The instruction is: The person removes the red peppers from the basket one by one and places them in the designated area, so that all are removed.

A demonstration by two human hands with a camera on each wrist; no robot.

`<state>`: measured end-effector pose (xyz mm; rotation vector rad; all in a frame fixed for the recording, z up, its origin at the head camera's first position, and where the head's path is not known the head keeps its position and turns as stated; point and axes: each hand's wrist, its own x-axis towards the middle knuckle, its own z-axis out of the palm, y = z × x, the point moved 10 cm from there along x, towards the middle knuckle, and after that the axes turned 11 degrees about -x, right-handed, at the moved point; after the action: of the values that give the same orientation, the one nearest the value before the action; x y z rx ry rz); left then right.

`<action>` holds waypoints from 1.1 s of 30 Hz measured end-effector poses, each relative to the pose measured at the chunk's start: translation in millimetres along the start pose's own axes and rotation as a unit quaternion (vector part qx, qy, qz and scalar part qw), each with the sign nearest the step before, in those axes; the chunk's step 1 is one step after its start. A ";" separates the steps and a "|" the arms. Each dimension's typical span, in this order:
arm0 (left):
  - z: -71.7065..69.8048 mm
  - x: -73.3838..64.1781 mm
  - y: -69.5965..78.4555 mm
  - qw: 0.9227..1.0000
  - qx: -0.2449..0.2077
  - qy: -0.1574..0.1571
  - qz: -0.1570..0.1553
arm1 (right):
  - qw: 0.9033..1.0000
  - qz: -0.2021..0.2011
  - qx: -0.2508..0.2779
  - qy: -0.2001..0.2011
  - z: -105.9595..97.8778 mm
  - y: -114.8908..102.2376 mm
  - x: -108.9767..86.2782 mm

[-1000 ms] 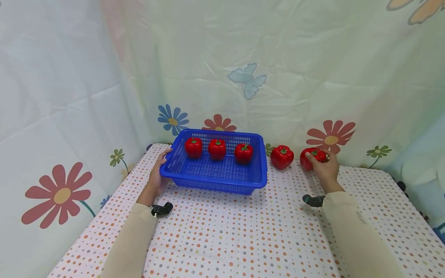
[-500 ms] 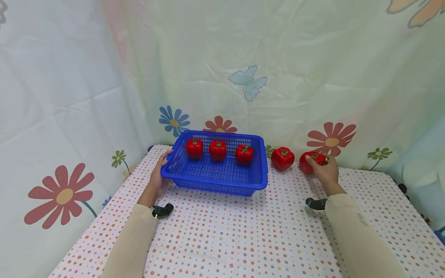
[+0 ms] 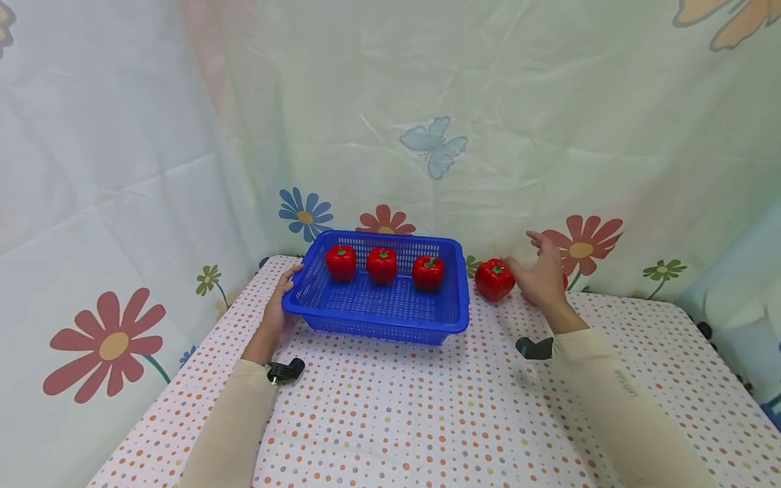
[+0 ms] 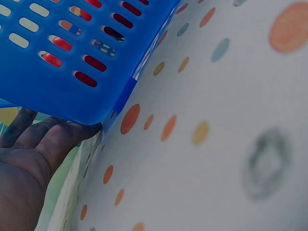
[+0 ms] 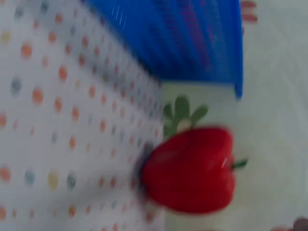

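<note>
A blue slotted plastic basket (image 3: pixel 372 318) stands on the table, holding three red bell peppers in a row, among them a middle bell pepper (image 3: pixel 382 266). My left hand (image 3: pixel 277 305) rests against its left end; in the left wrist view the fingers (image 4: pixel 57 137) lie along the outer wall. Right of the basket sits a loose red bell pepper (image 3: pixel 494 280), its green stem showing in the right wrist view. My right hand (image 3: pixel 539 274) is raised with spread fingers, its thumb side close to this pepper. Another bell pepper (image 3: pixel 565 280) is mostly hidden behind that hand.
White tablecloth (image 3: pixel 390 413) with coloured dots covers the table. Directly behind the basket and peppers hangs a pale curtain (image 3: pixel 342 102) printed with flowers and butterflies. A dark strap-mounted device (image 3: pixel 534 348) sticks out from my right wrist.
My right hand has let go of the far right pepper, risen and moved left toward the other loose pepper, its fingers now spread. My left hand and the basket stay put.
</note>
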<state>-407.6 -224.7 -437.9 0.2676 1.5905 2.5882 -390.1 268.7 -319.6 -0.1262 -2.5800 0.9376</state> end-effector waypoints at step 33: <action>-4.0 0.6 -2.7 1.000 0.002 0.013 -0.001 | 0.948 -0.145 -0.166 -0.231 142.8 -88.2 14.9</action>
<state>-409.0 -226.9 -442.0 0.2340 1.6024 2.5987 -455.2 118.3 -358.7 0.4235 -3.0511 0.4565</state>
